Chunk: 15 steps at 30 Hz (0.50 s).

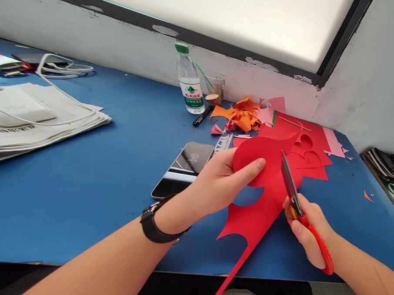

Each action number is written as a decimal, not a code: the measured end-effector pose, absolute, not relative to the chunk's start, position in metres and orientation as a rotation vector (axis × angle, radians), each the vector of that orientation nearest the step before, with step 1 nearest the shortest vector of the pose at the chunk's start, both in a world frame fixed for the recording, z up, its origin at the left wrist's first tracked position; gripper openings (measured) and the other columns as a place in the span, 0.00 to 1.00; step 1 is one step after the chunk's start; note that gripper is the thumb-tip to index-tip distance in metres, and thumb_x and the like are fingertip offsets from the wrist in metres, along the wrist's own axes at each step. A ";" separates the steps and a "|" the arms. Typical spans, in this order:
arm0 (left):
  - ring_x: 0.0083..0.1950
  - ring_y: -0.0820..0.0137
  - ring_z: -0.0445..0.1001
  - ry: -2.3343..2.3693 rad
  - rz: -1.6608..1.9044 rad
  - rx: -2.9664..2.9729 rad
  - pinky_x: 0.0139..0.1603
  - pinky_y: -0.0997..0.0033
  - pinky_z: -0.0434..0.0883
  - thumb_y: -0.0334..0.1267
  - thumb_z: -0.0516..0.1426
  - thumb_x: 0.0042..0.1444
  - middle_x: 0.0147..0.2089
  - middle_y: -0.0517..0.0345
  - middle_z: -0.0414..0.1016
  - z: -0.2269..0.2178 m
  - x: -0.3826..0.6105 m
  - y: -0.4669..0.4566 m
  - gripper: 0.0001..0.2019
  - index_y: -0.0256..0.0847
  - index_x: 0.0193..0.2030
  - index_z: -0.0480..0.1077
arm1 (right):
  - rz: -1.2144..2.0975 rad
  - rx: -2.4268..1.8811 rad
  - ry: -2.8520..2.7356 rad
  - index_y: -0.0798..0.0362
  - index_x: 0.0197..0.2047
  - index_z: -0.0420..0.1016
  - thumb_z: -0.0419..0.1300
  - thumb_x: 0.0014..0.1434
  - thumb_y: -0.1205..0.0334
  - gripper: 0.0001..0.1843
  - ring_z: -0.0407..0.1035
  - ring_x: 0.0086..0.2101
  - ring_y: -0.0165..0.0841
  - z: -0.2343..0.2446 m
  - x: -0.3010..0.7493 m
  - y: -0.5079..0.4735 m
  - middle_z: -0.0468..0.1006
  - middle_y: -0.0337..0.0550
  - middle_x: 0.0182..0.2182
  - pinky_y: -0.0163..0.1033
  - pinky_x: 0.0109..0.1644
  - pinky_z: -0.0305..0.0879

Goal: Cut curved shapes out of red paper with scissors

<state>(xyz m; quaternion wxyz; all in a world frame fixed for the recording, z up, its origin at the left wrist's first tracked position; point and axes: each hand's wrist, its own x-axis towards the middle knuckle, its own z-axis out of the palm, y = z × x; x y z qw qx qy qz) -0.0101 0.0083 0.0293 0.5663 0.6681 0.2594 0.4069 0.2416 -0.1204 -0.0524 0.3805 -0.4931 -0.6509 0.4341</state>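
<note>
A sheet of red paper point(252, 214) with curved pieces cut out of it is pinched in my left hand point(221, 179), thumb on top of a rounded part and fingers hidden beneath. A long thin strip of the sheet hangs past the table's front edge. My right hand point(310, 231) grips red-handled scissors point(290, 187), their blades pointing up and away over the paper's right side. The blades look close together at the rounded part. A smartphone point(185, 167) lies on the table just behind my left wrist.
Behind the hands lie orange paper scraps point(243, 115), red paper sheets point(309, 147) and a black pen point(202, 116). A water bottle point(190, 80) stands near the wall beside a clear cup point(216, 85). Newspapers point(85, 119) bearing a white box point(22, 107) and cable lie left on the blue table point(88, 195).
</note>
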 end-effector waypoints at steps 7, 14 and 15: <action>0.30 0.74 0.67 0.544 0.905 1.516 0.28 0.78 0.67 0.42 0.67 0.69 0.28 0.63 0.74 0.031 -0.011 0.008 0.15 0.40 0.31 0.76 | 1.097 -1.195 -1.683 0.48 0.58 0.74 0.60 0.77 0.30 0.29 0.53 0.23 0.27 -0.051 0.241 -0.120 0.65 0.29 0.28 0.36 0.25 0.52; 0.31 0.75 0.70 0.487 0.845 1.500 0.30 0.80 0.69 0.39 0.66 0.71 0.30 0.63 0.77 0.029 -0.012 0.008 0.14 0.41 0.32 0.79 | 1.087 -1.206 -1.665 0.48 0.58 0.74 0.59 0.75 0.27 0.32 0.52 0.23 0.27 -0.048 0.238 -0.120 0.64 0.29 0.28 0.36 0.24 0.51; 0.31 0.75 0.70 0.489 0.836 1.487 0.30 0.80 0.70 0.40 0.66 0.71 0.30 0.63 0.77 0.029 -0.012 0.008 0.14 0.41 0.32 0.79 | 1.074 -1.207 -1.667 0.48 0.58 0.74 0.59 0.75 0.26 0.32 0.52 0.23 0.27 -0.048 0.238 -0.121 0.63 0.29 0.28 0.36 0.24 0.51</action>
